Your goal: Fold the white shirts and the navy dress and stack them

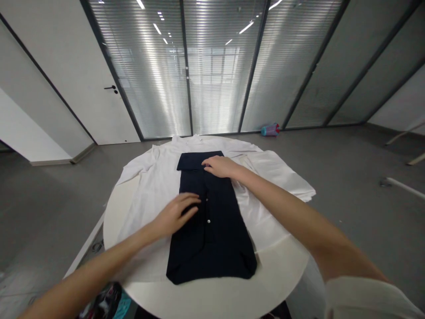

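A dark navy shirt [219,235] lies folded into a long rectangle on top of a spread white shirt [149,186], both on a round white table [282,274]. Small white buttons run down the middle of the navy shirt. My left hand [175,215] rests flat on the left side of the navy shirt, fingers spread. My right hand [221,167] presses flat on its far end, near the folded collar part. Neither hand grips anything.
The white shirt hangs over the table's right edge [292,181]. A blue and pink bottle [270,130] lies on the grey floor by the glass wall. A white door [99,88] is at the left. Dark items [106,301] sit under the table's near left.
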Motion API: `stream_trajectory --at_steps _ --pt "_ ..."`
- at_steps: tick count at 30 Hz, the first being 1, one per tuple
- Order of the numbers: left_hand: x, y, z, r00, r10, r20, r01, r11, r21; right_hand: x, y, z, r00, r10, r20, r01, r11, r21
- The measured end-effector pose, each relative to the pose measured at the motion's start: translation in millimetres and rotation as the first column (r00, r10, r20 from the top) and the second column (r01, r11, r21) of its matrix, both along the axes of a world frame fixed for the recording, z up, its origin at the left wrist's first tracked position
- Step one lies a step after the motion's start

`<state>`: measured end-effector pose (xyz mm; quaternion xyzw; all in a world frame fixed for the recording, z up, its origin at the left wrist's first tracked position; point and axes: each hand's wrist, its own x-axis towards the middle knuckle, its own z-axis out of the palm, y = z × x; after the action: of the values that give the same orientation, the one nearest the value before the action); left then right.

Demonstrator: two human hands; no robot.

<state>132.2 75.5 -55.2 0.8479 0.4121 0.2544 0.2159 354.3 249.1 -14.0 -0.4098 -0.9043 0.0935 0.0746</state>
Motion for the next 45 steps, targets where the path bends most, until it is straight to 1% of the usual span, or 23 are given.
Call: stream_trajectory --at_steps 1,2,3,4,6,7,9,11,13,16,18,21,24,26,29,31,33,34,36,38,39,42,45 --pt "-6.6 23.9 3.4 0.995 0.092 0.032 -0.094 0.995 0.043 11.9 -3.5 -2.6 0.994 -0.095 -0.058 0.096 0.995 0.009" --pt "-13.5 49.9 5.6 0.973 0.224 0.058 -0.227 0.973 0.037 22.7 -4.7 -7.2 0.968 -0.211 -0.136 0.213 0.977 0.003" --pt "-20.3 76.4 6.6 0.917 0.392 0.081 -0.390 0.920 -0.032 31.7 -3.9 -13.7 0.920 -0.328 -0.214 0.332 0.943 -0.017" --pt "-26.5 101.7 6.5 0.829 0.552 0.086 -0.538 0.831 -0.142 38.9 -1.6 -21.5 0.858 -0.432 -0.277 0.438 0.898 -0.045" --pt "-36.1 143.7 3.3 0.746 0.663 0.067 -0.635 0.737 -0.231 48.0 5.2 -38.9 0.744 -0.578 -0.334 0.584 0.806 -0.096" --pt "-39.0 158.8 0.1 0.723 0.688 0.063 -0.652 0.710 -0.267 50.4 8.7 -47.6 0.713 -0.615 -0.337 0.620 0.777 -0.108" --pt "-41.2 177.2 -8.7 0.709 0.701 0.077 -0.651 0.693 -0.309 52.7 14.6 -62.7 0.685 -0.648 -0.331 0.647 0.751 -0.131" --pt "-40.4 184.0 -19.0 0.707 0.699 0.108 -0.636 0.695 -0.335 53.2 18.7 -73.5 0.673 -0.659 -0.336 0.653 0.743 -0.148" --pt "-39.1 185.5 -28.6 0.716 0.684 0.140 -0.613 0.711 -0.344 52.9 21.3 -80.2 0.673 -0.653 -0.347 0.651 0.746 -0.142" --pt "-39.4 186.6 -38.3 0.726 0.665 0.177 -0.587 0.733 -0.345 50.8 23.1 -85.0 0.682 -0.639 -0.356 0.645 0.755 -0.120" --pt "-40.5 188.1 -40.7 0.723 0.659 0.208 -0.578 0.741 -0.341 49.2 23.1 -84.7 0.691 -0.628 -0.356 0.638 0.763 -0.106" --pt "-42.0 189.6 -37.9 0.717 0.648 0.256 -0.561 0.755 -0.341 48.9 21.9 -75.9 0.707 -0.606 -0.365 0.627 0.776 -0.074" --pt "-45.5 188.7 -30.1 0.730 0.631 0.263 -0.544 0.769 -0.335 51.4 17.9 -58.0 0.719 -0.581 -0.382 0.616 0.787 -0.037" --pt "-49.0 186.8 -25.0 0.758 0.615 0.219 -0.537 0.778 -0.327 52.5 12.0 -46.0 0.750 -0.595 -0.288 0.618 0.786 -0.015" --pt "-51.3 183.1 -19.9 0.806 0.582 0.110 -0.537 0.796 -0.279 48.6 0.3 -35.5 0.784 -0.618 -0.062 0.620 0.783 0.035" --pt "-47.5 181.5 -17.4 0.814 0.577 0.064 -0.555 0.806 -0.205 40.3 -4.3 -34.0 0.814 -0.581 -0.021 0.579 0.807 0.116" --pt "-38.6 182.6 -14.6 0.815 0.578 0.047 -0.570 0.813 -0.118 27.7 -2.2 -34.8 0.869 -0.491 -0.057 0.493 0.850 0.186" --pt "-32.9 184.5 -13.2 0.817 0.576 0.043 -0.571 0.817 -0.085 20.3 1.4 -35.7 0.898 -0.433 -0.077 0.440 0.876 0.200" --pt "-22.0 191.2 -10.7 0.820 0.572 0.035 -0.569 0.820 -0.061 5.7 12.5 -37.7 0.932 -0.345 -0.110 0.359 0.918 0.167" --pt "-15.8 200.4 -9.3 0.797 0.603 0.032 -0.599 0.796 -0.087 -5.3 24.7 -40.2 0.926 -0.355 -0.127 0.367 0.925 0.094" --pt "-15.4 205.0 -9.3 0.772 0.635 0.034 -0.628 0.770 -0.112 -8.3 29.9 -41.8 0.910 -0.393 -0.133 0.403 0.913 0.058" --pt "-24.2 215.3 -12.5 0.676 0.735 0.044 -0.709 0.666 -0.232 -4.9 38.7 -47.9 0.820 -0.551 -0.155 0.558 0.830 0.003" --pt "-37.0 217.6 -20.0 0.619 0.781 0.077 -0.695 0.591 -0.409 10.9 40.2 -55.8 0.724 -0.667 -0.176 0.676 0.737 -0.015"
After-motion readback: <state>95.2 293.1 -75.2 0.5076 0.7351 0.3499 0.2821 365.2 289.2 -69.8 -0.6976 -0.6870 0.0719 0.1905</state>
